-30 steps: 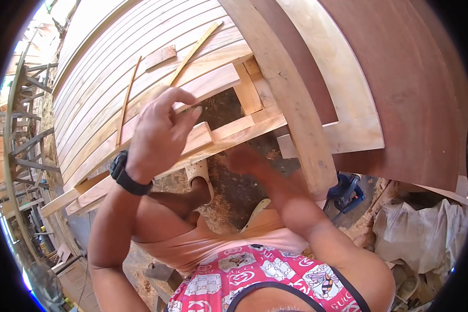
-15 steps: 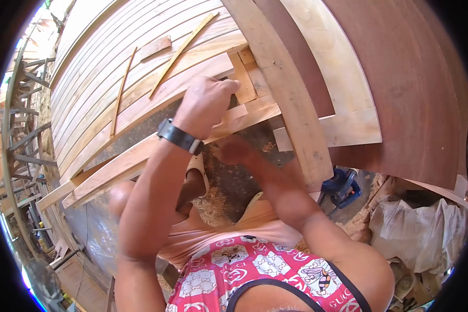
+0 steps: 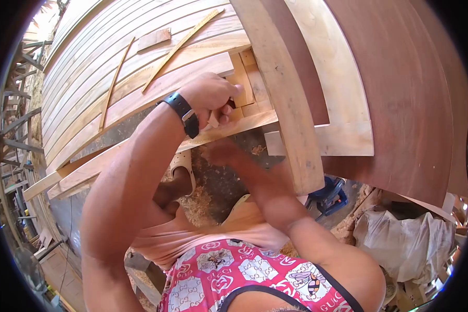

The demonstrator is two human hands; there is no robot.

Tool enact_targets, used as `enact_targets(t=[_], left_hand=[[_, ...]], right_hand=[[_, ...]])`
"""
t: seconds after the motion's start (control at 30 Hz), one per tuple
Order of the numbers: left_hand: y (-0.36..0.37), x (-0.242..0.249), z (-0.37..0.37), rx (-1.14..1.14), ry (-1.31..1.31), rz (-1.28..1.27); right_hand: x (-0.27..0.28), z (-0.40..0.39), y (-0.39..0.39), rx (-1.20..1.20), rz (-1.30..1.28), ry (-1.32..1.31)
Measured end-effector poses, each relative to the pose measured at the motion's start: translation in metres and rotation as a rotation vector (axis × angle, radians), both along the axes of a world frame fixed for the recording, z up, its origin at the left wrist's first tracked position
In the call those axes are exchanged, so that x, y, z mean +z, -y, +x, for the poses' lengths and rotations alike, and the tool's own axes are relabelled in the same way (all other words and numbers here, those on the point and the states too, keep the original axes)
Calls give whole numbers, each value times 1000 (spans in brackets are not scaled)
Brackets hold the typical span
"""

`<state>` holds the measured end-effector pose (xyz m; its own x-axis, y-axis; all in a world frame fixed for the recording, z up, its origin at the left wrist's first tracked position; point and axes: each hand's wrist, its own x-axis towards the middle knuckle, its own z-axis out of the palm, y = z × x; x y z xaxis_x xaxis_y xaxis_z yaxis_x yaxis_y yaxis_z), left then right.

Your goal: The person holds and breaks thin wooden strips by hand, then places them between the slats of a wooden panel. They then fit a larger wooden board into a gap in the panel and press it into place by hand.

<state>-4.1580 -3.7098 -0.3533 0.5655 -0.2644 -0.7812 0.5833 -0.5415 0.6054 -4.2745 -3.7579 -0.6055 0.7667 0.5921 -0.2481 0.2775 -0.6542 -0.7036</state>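
Note:
My left hand (image 3: 209, 99), with a black watch (image 3: 181, 110) on its wrist, is closed over the gap between a pale board and the lower rail (image 3: 244, 122) of a wooden frame. Its fingers curl beside short wooden blocks (image 3: 242, 83) in the frame's corner; a small pale piece shows between them, too unclear to name. Below the rail, my right hand (image 3: 218, 153) is in shadow and blurred, so its fingers cannot be made out.
A slatted wooden panel (image 3: 88, 67) bears a yellow folding rule (image 3: 184, 47), a thin stick (image 3: 117, 83) and a small wood piece (image 3: 154, 40). A long plank (image 3: 281, 67) crosses before a brown sheet (image 3: 400, 93). A blue clamp (image 3: 327, 197) is low right, near crumpled sheeting (image 3: 400, 242).
My left hand has turned and dropped slightly, its curled fingers now showing by the blocks. My right hand has shifted a little left in view. The whole scene has shifted slightly left.

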Motion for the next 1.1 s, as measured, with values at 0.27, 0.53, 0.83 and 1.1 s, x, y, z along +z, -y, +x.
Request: enact_targets(t=[0.27, 0.53, 0.83, 1.1], left_hand=[[3, -13, -6, 127, -28, -22], [11, -9, -10, 246, -10, -4], [8, -20, -8, 193, 31, -5], [-2, -23, 1, -199, 158, 131]], right_hand=[[-24, -5, 1, -35, 5, 70], [5, -3, 5, -25, -30, -7], [22, -7, -2, -29, -163, -86], [-38, -21, -4, -43, -70, 183]])
